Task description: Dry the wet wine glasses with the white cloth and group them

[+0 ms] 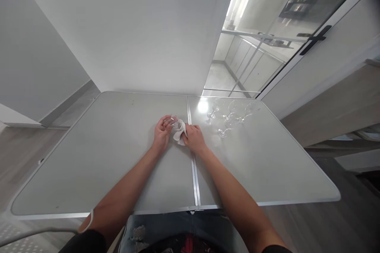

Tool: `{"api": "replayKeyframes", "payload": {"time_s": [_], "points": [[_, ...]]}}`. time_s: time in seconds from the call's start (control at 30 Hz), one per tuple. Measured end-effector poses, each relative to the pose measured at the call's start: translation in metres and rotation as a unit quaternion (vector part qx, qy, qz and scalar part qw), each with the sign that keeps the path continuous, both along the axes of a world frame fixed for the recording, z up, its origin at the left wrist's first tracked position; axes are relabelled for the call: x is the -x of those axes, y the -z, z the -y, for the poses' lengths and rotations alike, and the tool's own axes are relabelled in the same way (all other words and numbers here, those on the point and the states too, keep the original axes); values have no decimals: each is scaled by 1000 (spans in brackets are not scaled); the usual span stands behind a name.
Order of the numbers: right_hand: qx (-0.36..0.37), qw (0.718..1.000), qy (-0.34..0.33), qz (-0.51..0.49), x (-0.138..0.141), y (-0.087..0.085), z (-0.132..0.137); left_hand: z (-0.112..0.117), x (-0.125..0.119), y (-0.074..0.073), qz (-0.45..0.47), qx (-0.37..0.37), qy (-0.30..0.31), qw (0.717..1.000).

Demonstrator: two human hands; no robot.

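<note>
My left hand (162,131) is closed around a clear glass (170,120), held above the table just left of its middle seam. A crumpled white cloth (179,134) is gripped in my right hand (193,136) and touches the glass. The cloth covers part of the glass, so its full shape is hidden. To the right of my right hand, several clear stemmed glasses (228,118) stand on the table; their see-through bowls are hard to make out.
The pale folding table (118,158) has a metal seam (194,178) down its middle and a metal rim. A white wall (148,35) rises behind it. At the right is a glass door (252,55) with a black handle (316,39). A cable (38,232) runs at the lower left.
</note>
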State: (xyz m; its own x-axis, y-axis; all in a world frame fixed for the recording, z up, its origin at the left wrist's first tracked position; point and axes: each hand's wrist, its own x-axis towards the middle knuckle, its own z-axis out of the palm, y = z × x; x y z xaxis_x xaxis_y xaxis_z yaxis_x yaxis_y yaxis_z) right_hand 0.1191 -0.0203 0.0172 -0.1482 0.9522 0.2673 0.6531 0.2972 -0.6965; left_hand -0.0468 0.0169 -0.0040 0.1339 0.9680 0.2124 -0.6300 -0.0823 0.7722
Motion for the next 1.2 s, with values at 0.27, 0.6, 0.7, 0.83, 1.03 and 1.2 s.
{"api": "replayKeyframes", "payload": {"time_s": [0.27,0.6,0.7,0.83,1.03,1.2], "points": [[166,954,-59,-245,-6,9,-7,0,3,-2,15,18,63,998],[71,984,-38,-162,1,4,-2,2,2,-5,-13,21,44,999],[140,942,-37,-303,3,6,-3,4,1,-6,-25,20,80,996],[122,945,-46,-300,-2,-1,-2,7,-2,-6,-64,1,106,992],[75,973,-76,-203,-4,-4,-1,6,-3,-2,-79,-11,73,994],[86,920,29,-381,-5,4,-8,4,-4,-2,-63,-13,43,997]]}}
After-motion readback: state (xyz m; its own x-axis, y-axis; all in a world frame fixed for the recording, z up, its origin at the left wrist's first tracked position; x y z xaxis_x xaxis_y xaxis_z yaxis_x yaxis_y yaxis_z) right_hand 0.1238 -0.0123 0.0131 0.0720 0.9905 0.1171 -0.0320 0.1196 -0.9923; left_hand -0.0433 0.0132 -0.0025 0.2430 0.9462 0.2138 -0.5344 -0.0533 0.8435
